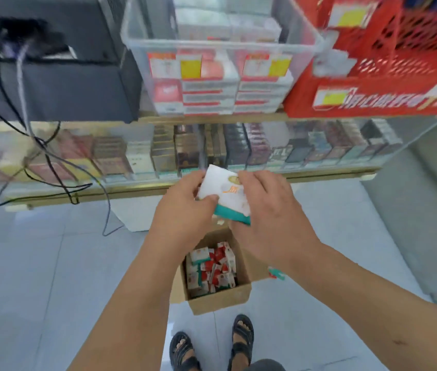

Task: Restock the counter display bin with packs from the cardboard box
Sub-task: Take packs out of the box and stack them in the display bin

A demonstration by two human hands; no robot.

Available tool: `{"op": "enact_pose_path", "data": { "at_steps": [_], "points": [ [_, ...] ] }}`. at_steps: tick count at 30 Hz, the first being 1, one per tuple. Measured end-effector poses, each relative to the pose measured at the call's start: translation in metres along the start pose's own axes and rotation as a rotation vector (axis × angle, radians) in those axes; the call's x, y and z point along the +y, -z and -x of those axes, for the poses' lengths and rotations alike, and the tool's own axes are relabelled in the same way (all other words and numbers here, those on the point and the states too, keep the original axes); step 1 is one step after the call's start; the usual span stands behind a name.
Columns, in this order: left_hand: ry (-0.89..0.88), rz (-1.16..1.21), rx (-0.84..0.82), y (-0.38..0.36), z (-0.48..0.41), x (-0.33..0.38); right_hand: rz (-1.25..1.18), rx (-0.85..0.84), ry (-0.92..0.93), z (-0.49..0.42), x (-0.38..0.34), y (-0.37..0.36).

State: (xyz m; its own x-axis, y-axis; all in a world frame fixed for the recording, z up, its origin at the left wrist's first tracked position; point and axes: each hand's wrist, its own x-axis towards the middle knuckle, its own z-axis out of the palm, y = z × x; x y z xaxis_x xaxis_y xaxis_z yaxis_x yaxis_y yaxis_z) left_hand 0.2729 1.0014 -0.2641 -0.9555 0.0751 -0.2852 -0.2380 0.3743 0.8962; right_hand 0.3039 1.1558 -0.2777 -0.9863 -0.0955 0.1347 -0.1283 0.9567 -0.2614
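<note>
White-and-teal pack point(225, 195) was held above cardboard box point(216, 277), short of clear display bin point(220, 46). Left hand point(185, 207) pinched its left edge; right hand point(268, 210) gripped the right side. Judged light, stiff, crushable; hold by edges.

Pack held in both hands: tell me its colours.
The pack is white with a teal band along one edge and an orange logo; head view.

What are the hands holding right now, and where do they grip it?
One white pack with a teal band: the left hand pinches its left edge, thumb on the front; the right hand grips its right edge.
</note>
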Motion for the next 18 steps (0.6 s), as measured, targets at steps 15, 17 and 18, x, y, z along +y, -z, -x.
{"op": "enact_pose_path", "data": {
  "at_steps": [15,17,18],
  "points": [
    [0.003,0.297,-0.244,0.068,-0.014,0.147,-0.878,-0.152,-0.219,-0.067,-0.034,0.145],
    [-0.016,0.336,-0.206,0.062,-0.021,0.157,-0.959,-0.106,-0.227,-0.083,-0.026,0.153],
    [-0.013,0.361,-0.194,0.059,-0.026,0.161,-0.990,-0.054,-0.224,-0.091,-0.020,0.154]
  ]
}}
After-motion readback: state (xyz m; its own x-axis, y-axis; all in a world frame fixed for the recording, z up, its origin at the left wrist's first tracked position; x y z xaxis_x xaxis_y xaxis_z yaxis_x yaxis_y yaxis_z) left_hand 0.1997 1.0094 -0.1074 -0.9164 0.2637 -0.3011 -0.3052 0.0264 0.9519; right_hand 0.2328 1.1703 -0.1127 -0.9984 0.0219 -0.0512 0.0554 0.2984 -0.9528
